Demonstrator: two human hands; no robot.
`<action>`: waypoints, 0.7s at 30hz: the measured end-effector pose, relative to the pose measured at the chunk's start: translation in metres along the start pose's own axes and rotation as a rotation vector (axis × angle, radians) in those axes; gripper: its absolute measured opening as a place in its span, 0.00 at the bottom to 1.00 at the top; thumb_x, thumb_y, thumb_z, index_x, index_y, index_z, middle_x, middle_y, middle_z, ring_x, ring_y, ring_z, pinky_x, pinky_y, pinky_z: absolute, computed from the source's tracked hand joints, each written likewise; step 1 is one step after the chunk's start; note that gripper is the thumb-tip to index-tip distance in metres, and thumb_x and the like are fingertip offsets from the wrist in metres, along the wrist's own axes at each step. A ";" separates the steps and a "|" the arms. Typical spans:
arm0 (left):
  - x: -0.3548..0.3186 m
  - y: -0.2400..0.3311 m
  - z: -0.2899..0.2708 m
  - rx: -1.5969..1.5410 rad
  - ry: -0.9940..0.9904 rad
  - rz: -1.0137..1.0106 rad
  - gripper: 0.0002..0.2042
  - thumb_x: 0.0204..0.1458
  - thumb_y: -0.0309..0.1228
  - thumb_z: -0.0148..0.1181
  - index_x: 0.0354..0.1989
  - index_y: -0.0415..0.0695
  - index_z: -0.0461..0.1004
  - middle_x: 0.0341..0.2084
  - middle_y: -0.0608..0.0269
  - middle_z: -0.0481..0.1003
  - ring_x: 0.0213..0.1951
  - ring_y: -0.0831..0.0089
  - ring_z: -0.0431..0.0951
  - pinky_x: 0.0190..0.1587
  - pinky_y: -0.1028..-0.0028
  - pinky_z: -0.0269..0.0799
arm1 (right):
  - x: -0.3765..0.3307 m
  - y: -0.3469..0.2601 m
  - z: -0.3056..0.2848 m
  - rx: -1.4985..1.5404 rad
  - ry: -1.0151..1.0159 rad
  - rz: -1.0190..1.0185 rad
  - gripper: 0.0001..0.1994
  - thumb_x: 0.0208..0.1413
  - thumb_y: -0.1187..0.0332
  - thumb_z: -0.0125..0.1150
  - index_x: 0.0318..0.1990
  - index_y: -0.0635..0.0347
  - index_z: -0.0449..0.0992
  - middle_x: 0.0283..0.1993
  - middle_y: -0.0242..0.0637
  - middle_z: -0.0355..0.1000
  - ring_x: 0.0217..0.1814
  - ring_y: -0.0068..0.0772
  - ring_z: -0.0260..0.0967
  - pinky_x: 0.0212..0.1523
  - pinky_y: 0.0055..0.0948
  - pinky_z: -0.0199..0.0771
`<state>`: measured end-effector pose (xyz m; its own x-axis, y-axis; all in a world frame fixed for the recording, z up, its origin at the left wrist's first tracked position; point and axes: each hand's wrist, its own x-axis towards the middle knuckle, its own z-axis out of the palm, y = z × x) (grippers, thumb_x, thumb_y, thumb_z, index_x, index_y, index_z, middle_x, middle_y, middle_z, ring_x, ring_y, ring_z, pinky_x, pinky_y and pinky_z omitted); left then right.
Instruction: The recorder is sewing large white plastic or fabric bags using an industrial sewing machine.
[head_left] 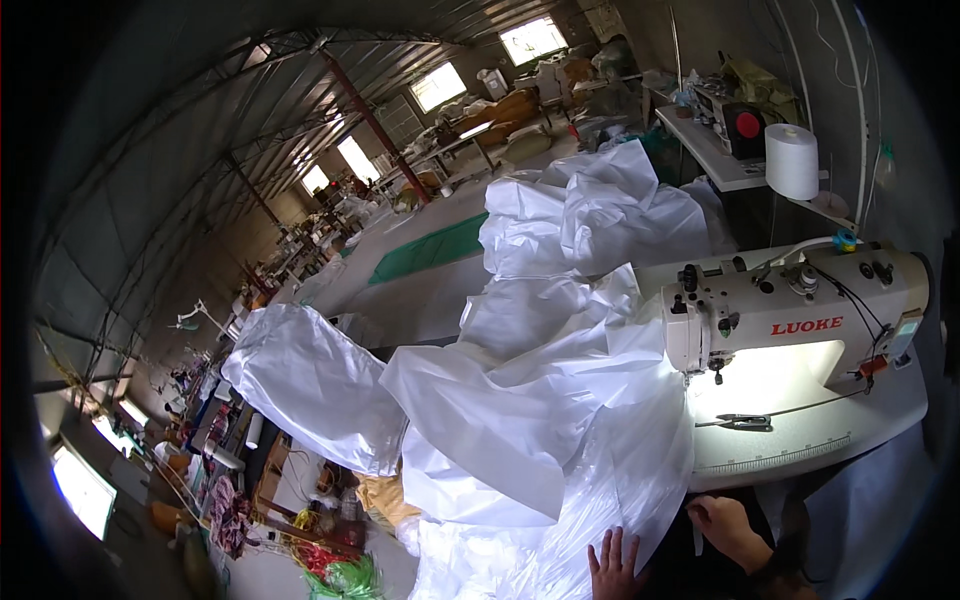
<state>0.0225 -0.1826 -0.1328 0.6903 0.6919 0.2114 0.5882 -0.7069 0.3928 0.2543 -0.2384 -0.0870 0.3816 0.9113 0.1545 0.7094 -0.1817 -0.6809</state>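
Observation:
White sheet material (pixel 490 430), glossy and creased, lies in a big heap left of a sewing machine (pixel 800 310). Its right edge reaches the lit needle area. My left hand (pixel 613 567) rests on the sheet's near edge, fingers stretched and apart. To its right, below the machine bed, my right hand (pixel 728 530) is closed with curled fingers. A narrow white strip (pixel 697 541) shows just under those fingers; whether they grip it is unclear. Thread snips (pixel 747 422) lie on the machine bed, right of the needle.
A white thread cone (pixel 792 162) stands behind the machine, near a side table (pixel 705 145). Beyond the heap, green cloth (pixel 430 248) lies on a grey surface. Coloured scraps (pixel 335 560) and boxes sit at lower left. A reddish post (pixel 375 125) rises farther back.

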 end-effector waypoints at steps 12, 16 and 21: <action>0.074 -0.053 -0.175 -0.440 0.464 -0.025 0.14 0.40 0.22 0.45 0.34 0.33 0.74 0.27 0.44 0.73 0.27 0.49 0.74 0.31 0.64 0.70 | 0.074 0.001 0.189 0.732 -0.435 -0.218 0.22 0.63 0.68 0.52 0.63 0.67 0.62 0.63 0.54 0.65 0.66 0.50 0.62 0.65 0.41 0.63; 0.132 -0.035 -0.227 -0.320 0.495 0.329 0.13 0.45 0.30 0.51 0.36 0.36 0.75 0.27 0.48 0.74 0.26 0.51 0.75 0.29 0.63 0.70 | 0.111 -0.020 0.223 0.808 -0.485 0.015 0.23 0.65 0.67 0.53 0.64 0.67 0.61 0.65 0.51 0.63 0.68 0.45 0.60 0.67 0.39 0.61; 0.156 -0.005 -0.262 -0.182 0.312 0.602 0.15 0.45 0.34 0.56 0.39 0.40 0.76 0.30 0.53 0.76 0.26 0.55 0.77 0.29 0.61 0.73 | 0.142 -0.034 0.230 0.729 -0.516 0.112 0.25 0.65 0.65 0.53 0.65 0.67 0.58 0.66 0.50 0.62 0.69 0.45 0.59 0.67 0.39 0.60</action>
<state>0.0173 -0.0325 0.1324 0.7050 0.2167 0.6753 0.0426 -0.9634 0.2646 0.1475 -0.0181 -0.2064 -0.0126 0.9869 -0.1611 0.0646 -0.1599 -0.9850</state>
